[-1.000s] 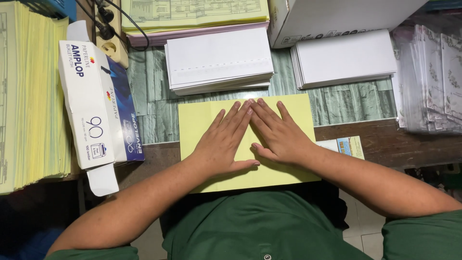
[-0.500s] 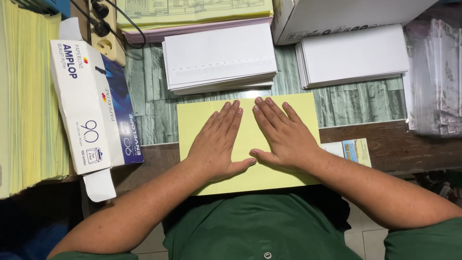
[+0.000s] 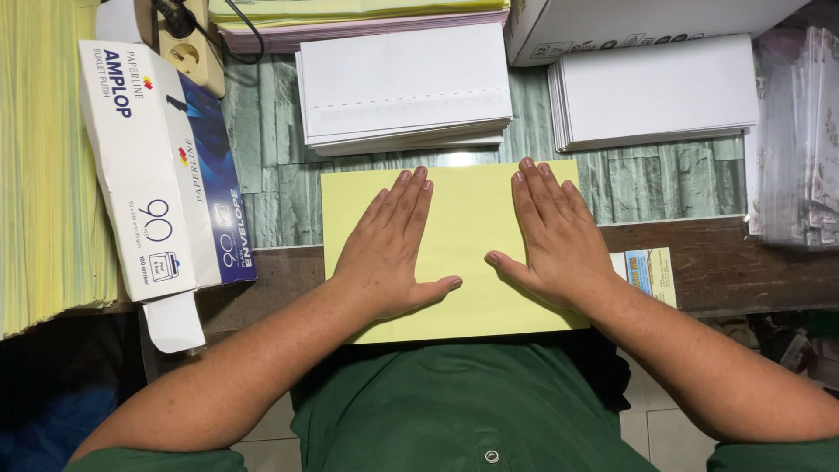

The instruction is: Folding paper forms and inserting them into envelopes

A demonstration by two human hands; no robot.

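Pressing flat on the yellow sheet [image 3: 463, 253], left hand [image 3: 389, 253] and right hand [image 3: 555, 245] lie spread, gripping nothing.

Envelope stacks [image 3: 406, 87] crowd ahead; box [image 3: 162, 175] blocks left.

Folded sheet [image 3: 463, 253] at table [image 3: 699, 262] centre, near edge. Left hand [image 3: 393, 253] and right hand [image 3: 555, 240] flat on it, apart. Envelope stack [image 3: 406, 83] at 12 o'clock; second stack [image 3: 655, 92] at 2. Envelope box [image 3: 157, 175] at 9; paper pile [image 3: 44, 166] beyond it.
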